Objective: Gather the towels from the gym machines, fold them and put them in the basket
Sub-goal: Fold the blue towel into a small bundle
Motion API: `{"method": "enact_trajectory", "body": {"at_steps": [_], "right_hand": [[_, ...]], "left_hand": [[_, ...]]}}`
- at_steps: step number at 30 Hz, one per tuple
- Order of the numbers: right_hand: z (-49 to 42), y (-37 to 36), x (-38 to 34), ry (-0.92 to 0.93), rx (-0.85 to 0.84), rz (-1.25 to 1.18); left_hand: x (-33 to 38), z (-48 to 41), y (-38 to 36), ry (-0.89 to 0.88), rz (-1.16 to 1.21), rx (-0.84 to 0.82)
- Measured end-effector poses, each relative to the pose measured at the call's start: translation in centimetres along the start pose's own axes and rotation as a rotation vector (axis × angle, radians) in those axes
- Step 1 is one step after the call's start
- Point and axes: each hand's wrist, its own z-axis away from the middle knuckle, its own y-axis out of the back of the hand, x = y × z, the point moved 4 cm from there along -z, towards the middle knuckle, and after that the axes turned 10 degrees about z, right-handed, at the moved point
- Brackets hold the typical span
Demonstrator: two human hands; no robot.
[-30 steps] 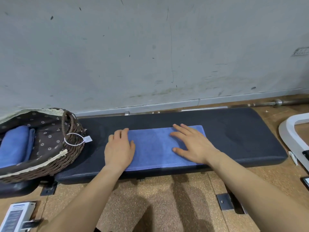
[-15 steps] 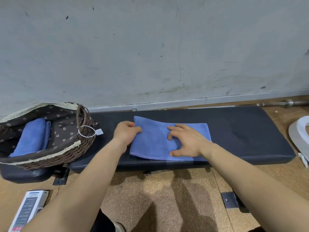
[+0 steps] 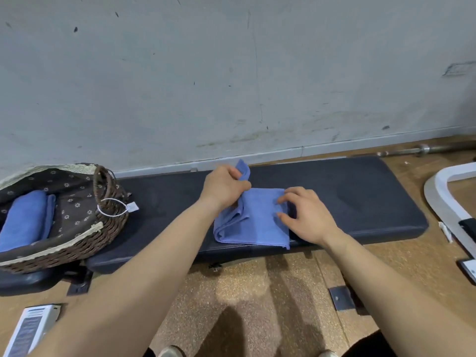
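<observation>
Towel, blue, lies partly folded on the dark padded bench, near the pad's front edge and about midway along it, with its layered fold showing at the left side. The left hand grips the towel's left end in a closed fist, thumb clamped over the cloth. It holds that end lifted off the pad so that a corner of fabric stands up above the knuckles. The right hand rests on the towel's right part, its fingers spread and arched. The fingertips and the thumb press down on the cloth near its right edge rather than wrapping round it. Both bare forearms reach in from the bottom of the view. At the left end of the bench sits a wicker basket with a dark flowered lining trimmed in pale lace. A second blue towel, already folded, lies inside it towards the left side. A white loop with a small tag hangs from the basket's handle. The bench stands along a scuffed grey wall on a cork-coloured floor. A steel barbell lies on the floor at the foot of the wall, beyond the bench's right end. A white tubular frame curves in at the right edge, apart from the bench. A white device lies on the floor at the lower left.
</observation>
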Motion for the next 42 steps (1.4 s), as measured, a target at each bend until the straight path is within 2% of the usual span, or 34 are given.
{"method": "enact_trajectory", "body": {"at_steps": [5, 11, 13, 16, 17, 19, 20, 22, 24, 26, 31, 34, 35, 37, 39, 40, 42], "right_hand": [[2.2, -2.2, 1.1, -0.052, -0.086, 0.014], [2.8, -3.3, 2.0, -0.098, -0.015, -0.182], [2.7, -3.1, 2.6, -0.169, 0.043, -0.336], [2.2, -0.8, 2.9, -0.242, 0.228, -0.389], [1.9, 0.1, 2.4, -0.215, 0.273, -0.335], [1.2, 1.2, 0.1, -0.064, 0.294, -0.174], [0.8, 1.0, -1.4, 0.030, 0.252, -0.089], [0.1, -0.7, -3.4, 0.150, 0.088, 0.063], [-0.1, -2.9, -3.5, 0.147, -0.068, 0.191], [0.1, -4.4, -2.4, 0.125, -0.133, 0.235], [0.2, -5.1, -1.5, 0.125, -0.192, 0.199], [-0.2, -3.9, -1.8, 0.147, -0.214, 0.222], [-0.5, -3.2, -2.0, 0.173, -0.194, 0.221], [-1.1, -1.8, -2.3, 0.245, -0.157, 0.222], [-1.4, -1.2, -2.6, 0.308, -0.184, 0.239], [-1.5, -1.1, -2.6, 0.327, -0.204, 0.257], [-1.5, -1.1, -2.7, 0.340, -0.235, 0.293]], "left_hand": [[0.4, 1.2, -5.7, -0.062, -0.216, -0.049], [0.0, 1.8, -10.1, -0.078, -0.356, -0.117], [-0.3, 2.0, -10.6, -0.076, -0.395, -0.139], [-0.4, 2.2, -9.1, -0.104, -0.239, -0.135], [-0.6, 2.3, -8.0, -0.155, -0.210, -0.084], [-1.1, 2.7, -5.8, -0.331, -0.336, 0.054], [-1.7, 2.8, -5.2, -0.413, -0.423, 0.076], [-3.4, 2.7, -5.3, -0.498, -0.615, -0.012], [-5.3, 2.2, -5.6, -0.466, -0.801, -0.141], [-7.0, 1.6, -5.4, -0.402, -0.848, -0.227], [-8.3, 1.0, -5.5, -0.380, -0.770, -0.303], [-8.1, 0.8, -4.8, -0.378, -0.613, -0.346], [-8.0, 0.8, -4.2, -0.386, -0.525, -0.304], [-7.7, 1.0, -2.6, -0.373, -0.403, -0.090], [-7.8, 1.3, -1.3, -0.224, -0.412, 0.103], [-7.9, 1.3, -1.2, -0.115, -0.423, 0.114], [-7.7, 1.1, -1.5, 0.073, -0.368, 0.036]]}}
